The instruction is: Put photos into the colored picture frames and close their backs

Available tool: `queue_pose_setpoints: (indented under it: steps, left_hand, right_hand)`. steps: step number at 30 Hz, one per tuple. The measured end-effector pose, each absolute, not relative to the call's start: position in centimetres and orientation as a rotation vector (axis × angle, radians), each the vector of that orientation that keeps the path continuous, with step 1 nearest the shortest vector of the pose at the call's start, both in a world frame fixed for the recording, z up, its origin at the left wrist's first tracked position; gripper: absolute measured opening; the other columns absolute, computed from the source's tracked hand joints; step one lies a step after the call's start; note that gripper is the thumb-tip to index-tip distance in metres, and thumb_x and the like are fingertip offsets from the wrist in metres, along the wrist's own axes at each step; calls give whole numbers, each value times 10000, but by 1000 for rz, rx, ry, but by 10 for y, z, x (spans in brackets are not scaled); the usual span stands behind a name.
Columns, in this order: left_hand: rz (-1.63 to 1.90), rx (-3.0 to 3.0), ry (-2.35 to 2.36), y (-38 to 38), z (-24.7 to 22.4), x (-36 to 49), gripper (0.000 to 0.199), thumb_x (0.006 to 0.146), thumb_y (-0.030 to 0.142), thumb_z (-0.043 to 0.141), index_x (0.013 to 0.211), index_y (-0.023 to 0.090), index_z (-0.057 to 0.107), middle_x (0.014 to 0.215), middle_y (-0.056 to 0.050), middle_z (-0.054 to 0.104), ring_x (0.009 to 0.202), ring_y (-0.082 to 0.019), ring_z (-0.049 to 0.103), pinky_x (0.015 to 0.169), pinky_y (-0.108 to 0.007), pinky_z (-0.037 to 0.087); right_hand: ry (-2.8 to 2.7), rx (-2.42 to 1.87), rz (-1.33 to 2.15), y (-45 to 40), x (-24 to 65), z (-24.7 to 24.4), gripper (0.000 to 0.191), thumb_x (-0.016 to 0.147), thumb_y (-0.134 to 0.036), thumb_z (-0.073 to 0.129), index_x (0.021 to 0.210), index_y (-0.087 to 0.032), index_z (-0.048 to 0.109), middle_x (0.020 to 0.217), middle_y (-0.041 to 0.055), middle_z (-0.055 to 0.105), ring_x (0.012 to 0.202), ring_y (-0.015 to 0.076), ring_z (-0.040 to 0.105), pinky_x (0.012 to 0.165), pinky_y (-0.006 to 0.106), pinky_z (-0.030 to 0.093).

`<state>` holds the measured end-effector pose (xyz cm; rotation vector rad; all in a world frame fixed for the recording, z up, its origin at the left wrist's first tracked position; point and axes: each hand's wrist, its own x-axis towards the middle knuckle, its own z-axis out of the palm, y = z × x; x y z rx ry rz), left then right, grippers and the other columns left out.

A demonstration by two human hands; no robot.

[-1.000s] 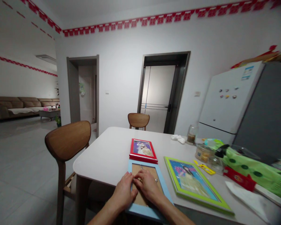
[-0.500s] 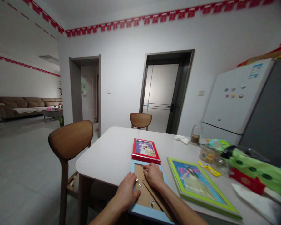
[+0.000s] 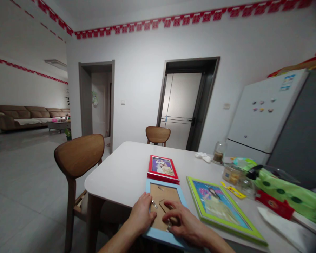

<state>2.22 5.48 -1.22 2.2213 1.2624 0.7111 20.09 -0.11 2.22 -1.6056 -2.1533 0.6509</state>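
Note:
A light blue picture frame (image 3: 164,236) lies face down at the table's near edge, its brown backing board (image 3: 158,193) showing with small metal clips (image 3: 154,204). My left hand (image 3: 142,215) rests on the frame's left side, fingers bent over the edge, closed on it. My right hand (image 3: 183,223) is over the lower right of the backing, its thumb and fingers around the brown stand leg, near a lower clip. Just beyond is a red frame (image 3: 163,168) with a photo. To the right lies a green frame (image 3: 218,207) with a picture.
On the white table's (image 3: 116,175) right side are a glass jar (image 3: 219,153), crumpled tissue (image 3: 203,157), a yellow tool (image 3: 236,191), a green bag (image 3: 287,193) and a red box (image 3: 275,203). Wooden chairs (image 3: 80,154) stand left and behind.
My right hand has moved from the upper clip down toward the lower part of the backing. My left hand has stayed at the frame's left side.

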Motion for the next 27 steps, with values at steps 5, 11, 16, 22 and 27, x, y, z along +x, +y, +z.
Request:
queue_pose_setpoints:
  steps: [5, 11, 16, 22, 27]
  left_hand:
    - [701, 2250, 1265, 56, -12, 23, 554, 629, 240, 511, 1167, 127, 441, 1260, -77, 411, 1196, -188, 290, 999, -252, 193]
    - [706, 2256, 1264, 56, -13, 22, 556, 635, 245, 507, 1178, 148, 430, 1268, -62, 402, 1200, -178, 282, 1004, -255, 181]
    - [713, 2203, 1275, 54, -9, 23, 551, 644, 261, 518, 1173, 134, 425, 1249, -79, 419, 1185, -200, 306, 990, -268, 205]
    - [1061, 1784, 1060, 58, 8, 29, 383, 658, 215, 524, 1036, 167, 494, 961, -38, 599, 879, -169, 541, 776, -246, 406]
    - [1140, 1364, 1028, 76, 11, 15, 349, 704, 193, 483, 1044, 123, 448, 721, -17, 631, 664, -146, 593, 608, -233, 450]
  right_hand:
    - [-2070, -1604, 631, 2, 196, 21, 179, 608, -254, 546, 742, -225, 661, 1198, 54, 459, 1119, 187, 402, 946, 311, 273]
    - [-1976, -1741, 367, 9, 201, 11, 481, 564, -260, 557, 1038, -175, 557, 1069, 97, 552, 996, 207, 493, 878, 300, 335]
    - [-1881, -1767, 307, 14, 201, 13, 447, 548, -166, 480, 987, -178, 564, 986, 69, 601, 932, 186, 531, 828, 269, 369]
    - [-1806, -1747, 256, 15, 192, 37, 393, 567, -189, 473, 947, -183, 575, 965, 61, 610, 908, 187, 537, 812, 282, 380]
    - [-1803, -1597, 280, 17, 166, 56, 361, 631, -260, 489, 975, -181, 564, 976, 59, 603, 882, 173, 541, 796, 269, 394]
